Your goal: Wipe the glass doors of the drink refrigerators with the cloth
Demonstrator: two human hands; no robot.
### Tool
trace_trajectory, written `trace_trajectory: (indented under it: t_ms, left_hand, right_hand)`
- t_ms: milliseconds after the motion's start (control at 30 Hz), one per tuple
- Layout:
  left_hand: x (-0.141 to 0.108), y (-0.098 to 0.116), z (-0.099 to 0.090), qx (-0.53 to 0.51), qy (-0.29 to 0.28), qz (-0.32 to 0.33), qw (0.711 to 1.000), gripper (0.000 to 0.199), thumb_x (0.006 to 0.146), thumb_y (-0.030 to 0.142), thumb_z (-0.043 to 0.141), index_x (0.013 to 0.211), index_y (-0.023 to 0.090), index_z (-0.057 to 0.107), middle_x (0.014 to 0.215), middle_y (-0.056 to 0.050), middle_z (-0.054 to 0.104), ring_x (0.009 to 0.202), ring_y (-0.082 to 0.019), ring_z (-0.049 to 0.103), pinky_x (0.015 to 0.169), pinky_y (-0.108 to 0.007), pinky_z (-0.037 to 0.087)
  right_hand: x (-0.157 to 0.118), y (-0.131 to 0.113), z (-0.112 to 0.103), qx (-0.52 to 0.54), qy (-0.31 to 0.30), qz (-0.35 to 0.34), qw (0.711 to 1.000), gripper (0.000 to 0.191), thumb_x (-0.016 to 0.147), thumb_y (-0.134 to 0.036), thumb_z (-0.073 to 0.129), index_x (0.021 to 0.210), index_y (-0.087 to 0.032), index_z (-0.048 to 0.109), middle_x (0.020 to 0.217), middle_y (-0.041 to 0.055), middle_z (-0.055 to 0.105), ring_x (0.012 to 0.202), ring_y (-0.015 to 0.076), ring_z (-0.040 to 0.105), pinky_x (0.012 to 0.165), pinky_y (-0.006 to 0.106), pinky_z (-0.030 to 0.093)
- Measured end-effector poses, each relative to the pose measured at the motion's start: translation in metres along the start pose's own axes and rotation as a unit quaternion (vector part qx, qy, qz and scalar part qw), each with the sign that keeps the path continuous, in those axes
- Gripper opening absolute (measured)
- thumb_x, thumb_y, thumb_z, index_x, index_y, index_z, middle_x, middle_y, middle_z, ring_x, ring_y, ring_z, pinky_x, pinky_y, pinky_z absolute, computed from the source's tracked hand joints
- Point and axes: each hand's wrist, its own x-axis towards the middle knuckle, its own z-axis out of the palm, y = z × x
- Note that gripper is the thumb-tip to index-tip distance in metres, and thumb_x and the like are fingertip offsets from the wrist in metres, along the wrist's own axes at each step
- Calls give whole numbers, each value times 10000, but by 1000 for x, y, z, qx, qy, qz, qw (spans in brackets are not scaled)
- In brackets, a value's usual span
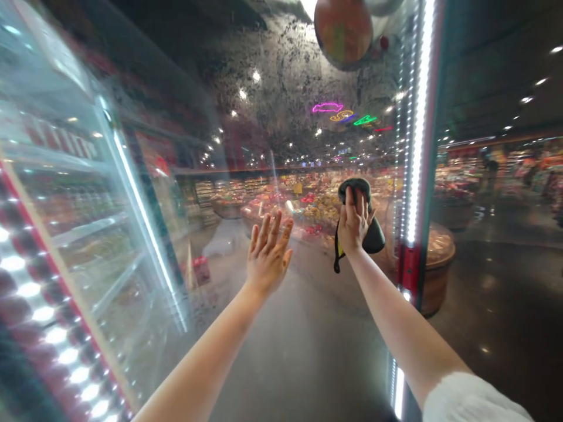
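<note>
A clear glass panel (303, 305) stands in front of me, with smudges and spots in its upper part. My right hand (354, 225) presses a folded dark grey cloth (375, 237) with a yellow underside and dark edging against the glass. Its fingers lie over the cloth, and one corner dangles below the wrist. To the left, my left hand (269, 255) is held up bare, fingers spread and palm toward the panel. Whether that palm touches the glass I cannot tell.
A vertical LED strip (416, 135) on a red post edges the panel at right. More bright lights (44, 313) and a lit glass case run along the left. A round wooden tub (437, 269) stands right of the post. Neon signs (328, 108) glow beyond.
</note>
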Motion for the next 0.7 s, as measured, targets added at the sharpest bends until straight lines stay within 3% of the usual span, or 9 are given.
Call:
trace_trajectory:
  t_ms: [67, 167, 300, 400, 467, 600, 700]
  left_hand:
    - [0, -2, 5, 4, 0, 0, 1000, 841, 957, 251, 591, 1640, 346, 110, 1713, -19, 124, 1587, -274, 60, 1299, -560, 143]
    - [1, -4, 9, 9, 4, 0, 1000, 816, 963, 256, 588, 1636, 350, 137, 1711, -8, 114, 1588, -257, 41, 1304, -538, 101]
    - [4, -3, 10, 3, 4, -4, 1000, 802, 971, 275, 581, 1634, 355, 139, 1712, -1, 101, 1590, -242, 36, 1306, -517, 71]
    - [6, -1, 10, 3, 4, -5, 1000, 787, 981, 292, 569, 1632, 362, 131, 1709, 1, 112, 1591, -236, 43, 1307, -512, 76]
    - [8, 0, 11, 6, 3, -8, 1000, 787, 985, 293, 565, 1629, 367, 118, 1706, 2, 120, 1591, -235, 49, 1308, -514, 78]
    - [12, 2, 15, 13, 2, -15, 1000, 812, 978, 290, 584, 1621, 388, 97, 1702, 4, 123, 1592, -244, 69, 1308, -524, 83]
    - [13, 2, 17, 17, 2, -19, 1000, 807, 977, 306, 592, 1617, 399, 109, 1702, 7, 136, 1591, -256, 91, 1306, -532, 106]
  right_hand:
    - [-22, 0, 2, 2, 15, 34, 999, 555, 1023, -273, 319, 1568, -293, 422, 1577, 140, 476, 1485, 297, 384, 1195, 674, 236]
    - [-38, -8, 1, -3, -44, 17, 999, 594, 1025, -281, 323, 1618, -291, 313, 1640, 134, 382, 1537, 305, 298, 1209, 680, 208]
    - [-4, -4, -4, -25, -132, -37, 990, 637, 1028, -275, 333, 1645, -345, 190, 1681, 72, 321, 1573, 279, 225, 1236, 667, 165]
    - [29, 23, -10, -25, -134, -20, 990, 641, 1042, -295, 328, 1645, -389, 133, 1690, 26, 308, 1572, 270, 235, 1236, 656, 199]
    - [31, 46, -12, -12, -118, 15, 993, 646, 1045, -302, 333, 1647, -387, 118, 1694, 15, 299, 1568, 262, 247, 1231, 613, 272]
    - [-6, 74, -6, 3, -84, 61, 995, 658, 1033, -261, 327, 1656, -335, 127, 1703, 46, 272, 1581, 277, 210, 1214, 599, 326]
    - [-23, 78, 3, 18, -120, -6, 993, 670, 1011, -204, 347, 1651, -312, 187, 1703, 55, 272, 1594, 288, 165, 1233, 595, 297]
